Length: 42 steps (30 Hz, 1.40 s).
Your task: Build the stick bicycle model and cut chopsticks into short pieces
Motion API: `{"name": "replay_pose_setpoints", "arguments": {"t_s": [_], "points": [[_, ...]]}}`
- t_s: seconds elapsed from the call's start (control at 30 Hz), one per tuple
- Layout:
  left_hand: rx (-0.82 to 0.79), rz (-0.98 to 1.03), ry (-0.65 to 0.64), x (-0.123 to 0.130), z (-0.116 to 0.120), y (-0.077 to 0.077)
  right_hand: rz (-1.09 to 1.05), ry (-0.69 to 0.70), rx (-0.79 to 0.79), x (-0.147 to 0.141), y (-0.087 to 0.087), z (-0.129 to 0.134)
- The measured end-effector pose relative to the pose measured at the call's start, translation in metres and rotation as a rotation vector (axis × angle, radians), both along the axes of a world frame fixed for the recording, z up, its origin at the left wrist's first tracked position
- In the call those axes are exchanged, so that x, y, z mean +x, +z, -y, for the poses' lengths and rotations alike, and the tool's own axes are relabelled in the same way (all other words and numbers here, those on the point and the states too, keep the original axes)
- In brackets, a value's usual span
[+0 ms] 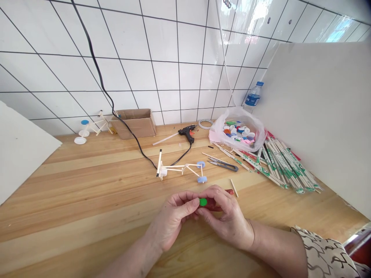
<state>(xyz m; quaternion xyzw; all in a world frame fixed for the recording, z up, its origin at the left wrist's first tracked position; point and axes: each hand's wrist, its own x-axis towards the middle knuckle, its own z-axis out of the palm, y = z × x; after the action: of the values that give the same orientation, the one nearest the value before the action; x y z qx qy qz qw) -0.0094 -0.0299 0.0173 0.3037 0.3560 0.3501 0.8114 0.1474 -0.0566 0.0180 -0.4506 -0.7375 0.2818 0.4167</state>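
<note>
A small green bottle cap (203,202) is pinched between my two hands, low over the wooden table. My left hand (177,214) has its thumb and fingers closed on the cap's left side. From the right, my right hand (227,216) curls around the same cap. A dark red object (230,192) shows behind and under my right hand, and its kind is mostly hidden. Just beyond the hands stands a small stick-built car frame (182,167) with blue caps (202,179) as wheels at its right end. A short loose stick (234,188) lies close by.
A glue gun (188,132) with a black cable, a cardboard box (135,123) and a tape roll (205,123) stand at the back. To the right are thread snips (223,165), a plastic bag (257,123) of caps, wrapped chopsticks (290,166) and a water bottle (254,95). Another stick model (98,125) stands back left.
</note>
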Motion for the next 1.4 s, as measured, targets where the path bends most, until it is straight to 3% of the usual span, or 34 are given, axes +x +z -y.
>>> {"name": "replay_pose_setpoints", "arguments": {"t_s": [0.3,0.6,0.87,1.03,1.4], "points": [[-0.005,0.028,-0.014,-0.001,-0.002,-0.003,-0.016,-0.054,0.045,-0.001,0.000,-0.002],[0.062,-0.041,0.084,-0.003,-0.005,0.001,-0.327,0.031,-0.372,-0.003,0.006,-0.002],[0.152,-0.041,0.047,-0.003,-0.006,0.000,-0.390,-0.052,-0.572,-0.005,0.013,-0.008],[0.210,-0.042,0.029,-0.006,-0.009,-0.005,-0.483,-0.030,-0.652,-0.005,0.014,-0.009],[0.368,-0.149,0.009,-0.006,-0.008,-0.003,-0.440,-0.020,-0.719,-0.003,0.013,-0.006]]}}
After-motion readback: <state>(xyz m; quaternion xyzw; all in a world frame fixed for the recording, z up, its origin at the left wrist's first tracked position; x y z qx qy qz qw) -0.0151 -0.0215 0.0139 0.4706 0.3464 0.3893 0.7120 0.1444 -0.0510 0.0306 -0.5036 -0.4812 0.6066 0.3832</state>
